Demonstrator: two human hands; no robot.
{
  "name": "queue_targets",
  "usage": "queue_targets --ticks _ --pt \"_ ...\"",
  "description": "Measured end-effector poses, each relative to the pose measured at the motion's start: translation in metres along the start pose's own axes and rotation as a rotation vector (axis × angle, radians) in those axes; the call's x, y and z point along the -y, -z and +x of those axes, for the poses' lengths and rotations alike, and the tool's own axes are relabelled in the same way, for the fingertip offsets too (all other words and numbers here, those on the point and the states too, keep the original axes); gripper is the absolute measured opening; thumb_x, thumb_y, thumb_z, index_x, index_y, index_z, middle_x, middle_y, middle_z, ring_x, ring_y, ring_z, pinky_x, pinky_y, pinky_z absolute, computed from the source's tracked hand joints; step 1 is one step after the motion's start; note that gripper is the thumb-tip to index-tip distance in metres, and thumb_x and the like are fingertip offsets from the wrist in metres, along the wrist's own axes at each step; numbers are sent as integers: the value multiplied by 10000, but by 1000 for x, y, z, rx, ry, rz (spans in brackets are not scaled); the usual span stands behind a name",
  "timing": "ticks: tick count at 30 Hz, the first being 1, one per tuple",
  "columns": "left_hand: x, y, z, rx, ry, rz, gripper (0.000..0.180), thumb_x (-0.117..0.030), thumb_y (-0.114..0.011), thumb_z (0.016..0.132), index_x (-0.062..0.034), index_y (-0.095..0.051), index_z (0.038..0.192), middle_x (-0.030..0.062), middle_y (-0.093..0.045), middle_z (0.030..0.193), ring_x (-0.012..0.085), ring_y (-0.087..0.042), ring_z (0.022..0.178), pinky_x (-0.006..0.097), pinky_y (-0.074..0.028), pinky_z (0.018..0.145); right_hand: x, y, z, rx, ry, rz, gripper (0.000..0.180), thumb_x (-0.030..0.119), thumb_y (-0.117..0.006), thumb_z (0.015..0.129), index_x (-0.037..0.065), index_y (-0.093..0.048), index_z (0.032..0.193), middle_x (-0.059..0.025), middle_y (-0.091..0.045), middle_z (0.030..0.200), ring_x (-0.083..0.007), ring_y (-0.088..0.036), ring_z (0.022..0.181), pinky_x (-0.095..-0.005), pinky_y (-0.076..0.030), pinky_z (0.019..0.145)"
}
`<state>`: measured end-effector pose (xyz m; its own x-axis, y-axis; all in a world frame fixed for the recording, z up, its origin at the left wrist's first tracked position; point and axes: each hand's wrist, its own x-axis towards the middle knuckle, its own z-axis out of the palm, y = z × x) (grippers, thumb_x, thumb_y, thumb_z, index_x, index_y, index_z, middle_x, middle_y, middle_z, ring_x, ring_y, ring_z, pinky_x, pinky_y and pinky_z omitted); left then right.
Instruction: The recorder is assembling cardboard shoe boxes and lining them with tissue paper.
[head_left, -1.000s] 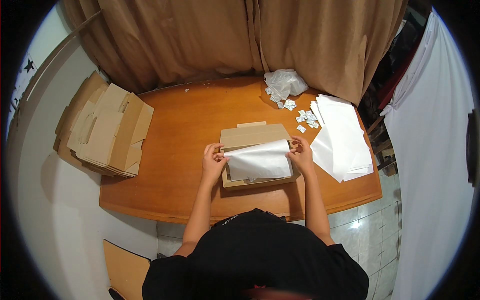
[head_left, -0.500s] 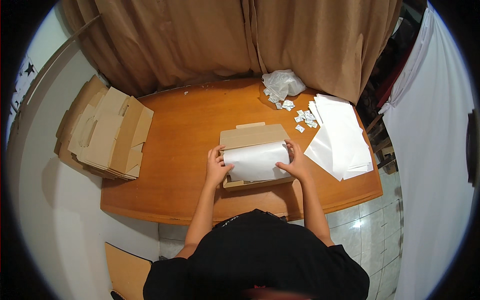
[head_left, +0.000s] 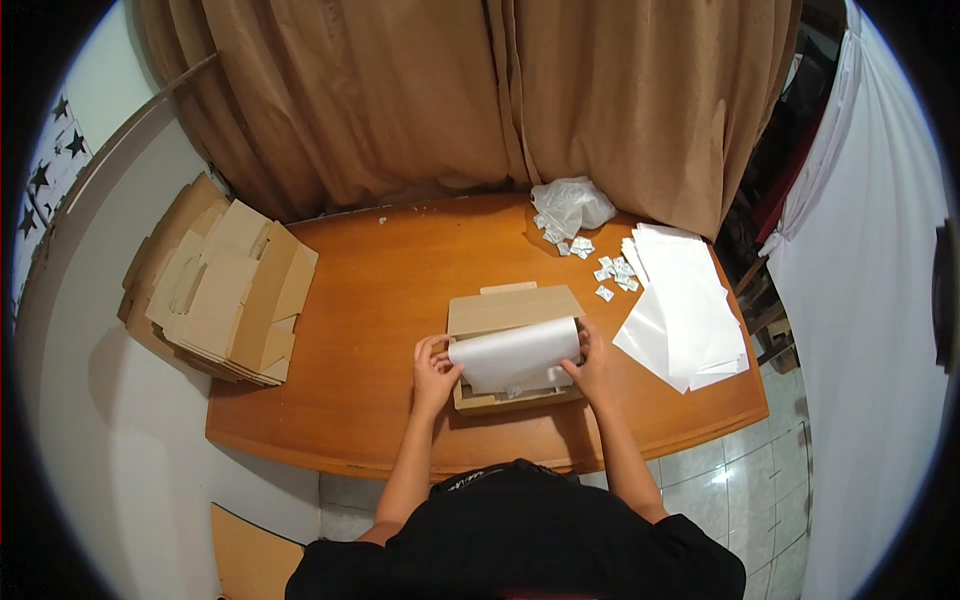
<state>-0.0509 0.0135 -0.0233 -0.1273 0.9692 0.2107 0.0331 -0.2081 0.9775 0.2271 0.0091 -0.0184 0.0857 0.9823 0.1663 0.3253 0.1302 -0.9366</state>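
A sheet of white paper (head_left: 512, 354), bent into a curve, lies over the opening of a brown cardboard box (head_left: 485, 404). The box lid (head_left: 515, 309) stands folded back on the far side. At the paper's left edge, my left hand (head_left: 434, 374) pinches with bent fingers. My right hand (head_left: 591, 368) grips the right edge, thumb on the near face and fingers behind. Below the paper's near edge a small clear-and-white packet (head_left: 513, 392) shows inside the box; the rest of the inside is hidden.
Folded cardboard boxes (head_left: 225, 290) are stacked at the left of the wooden table (head_left: 370, 300). White sheets (head_left: 685, 310) lie fanned at the right. Small white packets (head_left: 617, 272) are scattered beside a clear plastic bag (head_left: 573, 204). Brown curtains (head_left: 380, 100) hang behind.
The near edge of the paper has lifted, uncovering the small packet in the box. Both hands still hold the paper's sides. The whole scene sits slightly lower in view.
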Motion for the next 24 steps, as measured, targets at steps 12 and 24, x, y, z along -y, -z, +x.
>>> queue_targets --ticks 12,24 --pt "-9 18 -33 116 -221 592 230 -96 -682 731 -29 -604 936 109 -522 1061 246 -558 957 325 -478 754 -13 11 -4 -248 119 -417 436 278 -641 752 25 -522 1087 -101 -542 953 -247 -512 892 -455 -334 889" --pt "18 13 -44 305 -169 781 485 -354 -681 742 -84 -551 1124 156 -282 1395 372 -375 1194 463 -339 955 -41 -4 57 -109 -448 37 554 335 -581 826 -71 -461 1184 -197 -580 1068 -252 -566 946 -324 -442 818"
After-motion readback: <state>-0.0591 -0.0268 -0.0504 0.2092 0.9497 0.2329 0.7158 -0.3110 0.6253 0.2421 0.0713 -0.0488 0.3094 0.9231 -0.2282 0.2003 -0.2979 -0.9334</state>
